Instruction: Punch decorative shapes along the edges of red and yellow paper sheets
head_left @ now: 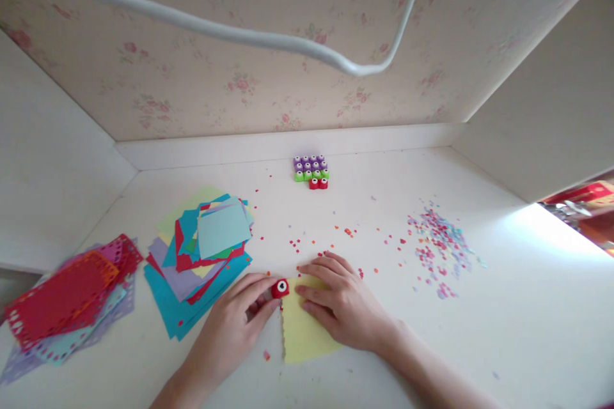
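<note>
A small red craft punch [280, 289] with a white and black top is pinched between the thumb and fingers of my left hand [236, 316]. The punch sits at the upper left corner of a yellow sheet of paper [307, 339]. Scalloped cut-outs run down the left edge of that sheet. My right hand [343, 300] lies over the sheet's upper right part with its fingers spread flat on it, pointing left. Part of the paper is hidden under this hand.
Left of my hands lies a stack of coloured paper [224, 230], with punched sheets [67, 297] farther left. Rows of purple, green and red punches [311, 169] stand near the back wall. Confetti [439, 243] is heaped at right, and a white cable [268, 41] hangs above.
</note>
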Motion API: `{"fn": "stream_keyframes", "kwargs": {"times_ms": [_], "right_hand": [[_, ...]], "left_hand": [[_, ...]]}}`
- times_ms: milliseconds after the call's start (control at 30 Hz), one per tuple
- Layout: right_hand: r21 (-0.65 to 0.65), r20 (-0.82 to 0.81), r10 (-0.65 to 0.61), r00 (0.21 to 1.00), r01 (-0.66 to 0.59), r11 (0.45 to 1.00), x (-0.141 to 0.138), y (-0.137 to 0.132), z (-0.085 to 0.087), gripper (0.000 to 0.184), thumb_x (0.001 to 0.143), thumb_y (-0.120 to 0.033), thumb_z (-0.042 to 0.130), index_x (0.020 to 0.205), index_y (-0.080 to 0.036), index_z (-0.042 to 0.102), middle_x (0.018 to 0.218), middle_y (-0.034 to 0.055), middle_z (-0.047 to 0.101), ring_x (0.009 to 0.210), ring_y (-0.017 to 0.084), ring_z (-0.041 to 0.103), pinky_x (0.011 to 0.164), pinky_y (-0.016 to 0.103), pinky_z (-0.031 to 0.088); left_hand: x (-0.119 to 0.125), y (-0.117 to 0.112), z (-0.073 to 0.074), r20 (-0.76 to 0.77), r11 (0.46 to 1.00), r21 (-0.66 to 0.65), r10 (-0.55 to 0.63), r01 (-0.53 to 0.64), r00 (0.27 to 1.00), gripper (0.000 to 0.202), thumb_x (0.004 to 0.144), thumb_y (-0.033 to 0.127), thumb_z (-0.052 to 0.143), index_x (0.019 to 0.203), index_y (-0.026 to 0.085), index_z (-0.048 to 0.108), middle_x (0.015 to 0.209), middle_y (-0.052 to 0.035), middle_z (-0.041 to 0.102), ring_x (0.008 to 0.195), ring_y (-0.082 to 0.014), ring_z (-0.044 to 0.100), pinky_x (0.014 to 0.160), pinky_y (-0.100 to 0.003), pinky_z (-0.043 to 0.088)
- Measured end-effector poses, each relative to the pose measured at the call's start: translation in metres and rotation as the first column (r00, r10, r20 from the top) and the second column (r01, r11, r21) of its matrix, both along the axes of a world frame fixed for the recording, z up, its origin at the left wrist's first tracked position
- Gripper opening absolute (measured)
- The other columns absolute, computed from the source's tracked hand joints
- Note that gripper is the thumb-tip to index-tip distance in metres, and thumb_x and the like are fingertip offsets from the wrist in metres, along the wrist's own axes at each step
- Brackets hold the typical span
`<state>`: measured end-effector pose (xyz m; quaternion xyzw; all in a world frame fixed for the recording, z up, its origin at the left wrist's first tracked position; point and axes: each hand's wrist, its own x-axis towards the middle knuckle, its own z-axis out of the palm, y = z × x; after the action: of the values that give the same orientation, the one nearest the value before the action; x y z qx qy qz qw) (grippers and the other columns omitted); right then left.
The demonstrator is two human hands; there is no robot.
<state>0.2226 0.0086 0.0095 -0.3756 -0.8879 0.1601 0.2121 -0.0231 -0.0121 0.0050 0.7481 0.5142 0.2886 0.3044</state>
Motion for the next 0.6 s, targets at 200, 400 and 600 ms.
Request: {"fn": "stream_keyframes", "kwargs": {"times_ms": [200,400,600], "right_hand": [[0.004,-0.006,-0.001,1.000,0.001,1.000,0.000,-0.001,0.000,0.022,0.098,-0.034,0.053,0.113,-0.031,0.069,0.130,0.0003,0.061,0.120,0.022,0.052,0.112,0.047,0.030],[0.015,-0.030,0.001,1.000,0.000,1.000,0.000,-0.001,0.000,0.021,0.097,-0.033,0.055,0.112,-0.031,0.069,0.129,0.0001,0.061,0.118,0.021,0.052,0.112,0.046,0.030],[0.031,-0.033,-0.005,0.999,0.006,1.000,0.000,-0.002,0.001,0.020,0.096,-0.032,0.057,0.111,-0.031,0.070,0.128,0.0006,0.063,0.118,0.022,0.053,0.110,0.047,0.032]], "left_hand": [[0.001,0.002,0.012,0.059,0.983,-0.176,0.071,-0.060,0.996,0.031,0.091,0.041,0.057,0.119,0.027,0.064,0.123,-0.0034,0.064,0.079,-0.0129,0.068,0.072,-0.023,0.059],[0.012,0.009,0.028,0.037,0.979,-0.201,0.042,-0.033,0.998,0.028,0.095,0.044,0.050,0.103,0.025,0.070,0.109,-0.0033,0.069,0.088,-0.0163,0.067,0.070,-0.022,0.057],[0.019,0.015,0.027,-0.034,0.994,-0.107,0.023,-0.026,0.999,0.027,0.095,0.039,0.049,0.092,0.024,0.072,0.096,-0.0030,0.072,0.087,-0.0173,0.067,0.076,-0.026,0.055]]}}
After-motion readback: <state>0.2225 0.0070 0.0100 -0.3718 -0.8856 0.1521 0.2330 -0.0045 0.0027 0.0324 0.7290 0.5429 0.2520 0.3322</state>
